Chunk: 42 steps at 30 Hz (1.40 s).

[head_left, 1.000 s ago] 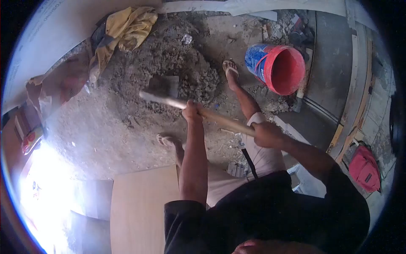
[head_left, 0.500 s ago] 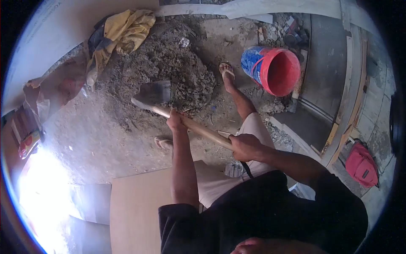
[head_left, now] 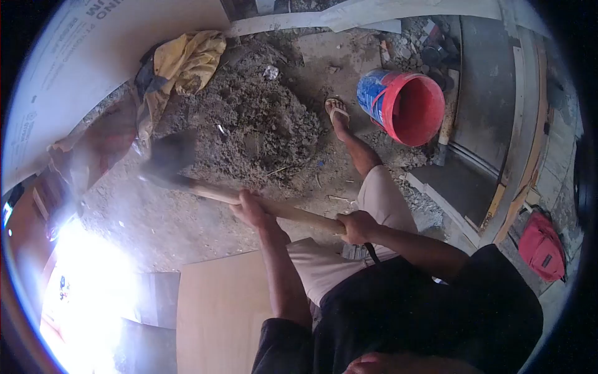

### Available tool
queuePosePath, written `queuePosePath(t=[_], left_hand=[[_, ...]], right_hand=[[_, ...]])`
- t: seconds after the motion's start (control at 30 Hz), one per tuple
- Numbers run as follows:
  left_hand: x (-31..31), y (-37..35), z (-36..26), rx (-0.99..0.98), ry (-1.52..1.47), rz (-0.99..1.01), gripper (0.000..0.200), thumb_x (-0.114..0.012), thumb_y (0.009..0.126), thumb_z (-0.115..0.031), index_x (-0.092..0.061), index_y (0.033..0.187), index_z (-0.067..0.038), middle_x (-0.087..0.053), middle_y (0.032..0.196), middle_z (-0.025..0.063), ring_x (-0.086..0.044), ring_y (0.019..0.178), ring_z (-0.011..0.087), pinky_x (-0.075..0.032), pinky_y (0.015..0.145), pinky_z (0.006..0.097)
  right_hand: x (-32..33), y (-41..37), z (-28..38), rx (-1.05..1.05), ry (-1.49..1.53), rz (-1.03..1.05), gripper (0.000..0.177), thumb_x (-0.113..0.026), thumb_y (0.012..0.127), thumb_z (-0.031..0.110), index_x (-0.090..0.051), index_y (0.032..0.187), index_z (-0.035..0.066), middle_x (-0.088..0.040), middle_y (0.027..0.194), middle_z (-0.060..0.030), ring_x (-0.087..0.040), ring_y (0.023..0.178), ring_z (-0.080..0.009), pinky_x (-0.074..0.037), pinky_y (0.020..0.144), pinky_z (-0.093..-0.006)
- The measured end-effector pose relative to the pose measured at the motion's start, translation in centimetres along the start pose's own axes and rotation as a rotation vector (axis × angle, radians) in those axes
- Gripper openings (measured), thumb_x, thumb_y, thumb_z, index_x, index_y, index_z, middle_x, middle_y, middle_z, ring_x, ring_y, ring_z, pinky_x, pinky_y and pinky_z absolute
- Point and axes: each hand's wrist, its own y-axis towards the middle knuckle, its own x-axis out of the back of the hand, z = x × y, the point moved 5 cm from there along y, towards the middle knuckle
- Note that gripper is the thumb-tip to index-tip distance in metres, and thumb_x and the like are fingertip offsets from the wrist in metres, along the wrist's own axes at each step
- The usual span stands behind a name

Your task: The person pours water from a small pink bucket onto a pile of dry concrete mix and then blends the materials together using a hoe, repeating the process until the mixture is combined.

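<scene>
A shovel with a wooden shaft slants across the view, its dark blade out at the left and blurred by motion. My left hand is wrapped round the middle of the shaft. Farther back, at the rear end of the shaft, my right hand grips it. The blade overlaps the left edge of a heap of grey, crumbly mix on the floor. Whether the blade carries anything is lost in the blur.
A red and blue bucket lies tipped, its mouth toward me, right of my sandalled foot. Yellow cloth or sacking sits at the heap's far left. Plywood lies near my legs, a red backpack at the right. Planks run along the right side.
The shovel blade has swung left and a little down, from over the heap to its left edge. Both hands have kept their hold on the shaft.
</scene>
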Motion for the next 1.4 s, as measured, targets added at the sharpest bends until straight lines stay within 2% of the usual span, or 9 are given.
queuePosePath(t=[0.07,0.17,0.33,0.47,0.57,0.6,0.7,1.0,1.4], left_hand=[[0.0,0.8,-2.0,-0.149,-0.058,-0.078,0.03,-0.062,0.088,-0.017,-0.05,0.107,0.003,-0.057,0.079,0.009,-0.056,0.061,0.0172,-0.047,0.049,0.0306],[-0.4,1.8,-1.3,0.032,0.172,-0.043,0.025,-0.052,0.089,-0.01,-0.044,0.109,0.003,-0.054,0.082,0.0103,-0.055,0.065,0.0178,-0.049,0.057,0.035],[-0.4,2.9,20.3,0.235,0.364,0.157,0.035,-0.061,0.086,-0.02,-0.045,0.106,0.003,-0.06,0.08,0.0125,-0.059,0.058,0.0213,-0.05,0.051,0.0362],[0.3,6.5,28.6,0.379,0.472,0.352,0.029,-0.063,0.084,-0.017,-0.051,0.1,0.003,-0.059,0.07,0.0117,-0.061,0.057,0.0224,-0.05,0.05,0.0358],[0.3,6.5,20.3,0.567,0.39,0.328,0.017,-0.062,0.084,-0.014,-0.054,0.087,0.001,-0.058,0.066,0.0115,-0.061,0.056,0.0226,-0.049,0.047,0.035],[1.1,8.3,23.4,0.612,0.26,0.341,0.013,-0.06,0.084,-0.01,-0.053,0.081,0.0,-0.058,0.065,0.0112,-0.06,0.054,0.0222,-0.049,0.046,0.0354],[0.9,5.0,19.3,0.514,0.171,0.347,0.011,-0.058,0.085,-0.008,-0.053,0.081,0.0,-0.058,0.065,0.011,-0.059,0.052,0.0214,-0.051,0.047,0.0362],[-4.8,0.3,19.8,0.494,-0.027,0.261,0.008,-0.058,0.085,-0.006,-0.054,0.088,0.0,-0.057,0.071,0.0068,-0.058,0.056,0.0206,-0.054,0.053,0.037],[-2.9,1.7,8.3,0.279,0.003,0.189,0.018,-0.058,0.082,-0.005,-0.051,0.097,0.001,-0.058,0.074,0.0085,-0.059,0.061,0.0209,-0.051,0.055,0.0339]], right_hand=[[-0.4,1.9,1.4,-0.001,0.043,-0.012,0.033,-0.067,0.07,0.024,-0.058,0.098,0.009,-0.065,0.077,-0.0172,-0.065,0.075,-0.0388,-0.05,0.069,-0.0501],[-2.7,3.3,0.9,-0.072,0.073,-0.027,0.031,-0.067,0.069,0.023,-0.059,0.094,0.006,-0.065,0.078,-0.0195,-0.065,0.076,-0.0391,-0.05,0.07,-0.0496],[-8.4,-1.6,-3.5,-0.387,0.122,0.032,0.034,-0.066,0.072,0.019,-0.059,0.099,0.0,-0.066,0.082,-0.0234,-0.067,0.079,-0.0374,-0.052,0.073,-0.047],[-6.3,-1.9,1.2,-0.454,0.156,0.155,0.039,-0.066,0.071,0.02,-0.059,0.102,-0.002,-0.067,0.089,-0.0247,-0.067,0.084,-0.0387,-0.053,0.077,-0.045],[-5.5,-0.7,5.7,-0.386,0.161,0.085,0.042,-0.067,0.071,0.021,-0.058,0.103,-0.004,-0.066,0.09,-0.025,-0.066,0.087,-0.0396,-0.052,0.079,-0.0456],[-4.9,-0.9,6.8,-0.409,0.153,0.096,0.044,-0.066,0.071,0.022,-0.056,0.104,-0.005,-0.066,0.09,-0.0255,-0.065,0.089,-0.0404,-0.051,0.081,-0.0466],[-3.4,-3.5,6.6,-0.355,0.218,0.106,0.042,-0.065,0.072,0.022,-0.057,0.103,-0.005,-0.065,0.09,-0.0261,-0.065,0.088,-0.041,-0.051,0.081,-0.0471],[6.1,-5.2,-5.6,-0.225,-0.153,0.076,0.036,-0.065,0.069,0.019,-0.063,0.102,0.004,-0.068,0.087,-0.0199,-0.067,0.083,-0.0376,-0.052,0.077,-0.0477],[0.5,-1.0,-4.3,-0.114,-0.044,0.002,0.039,-0.068,0.064,0.024,-0.061,0.099,0.006,-0.067,0.08,-0.0198,-0.066,0.079,-0.0384,-0.051,0.073,-0.049]])
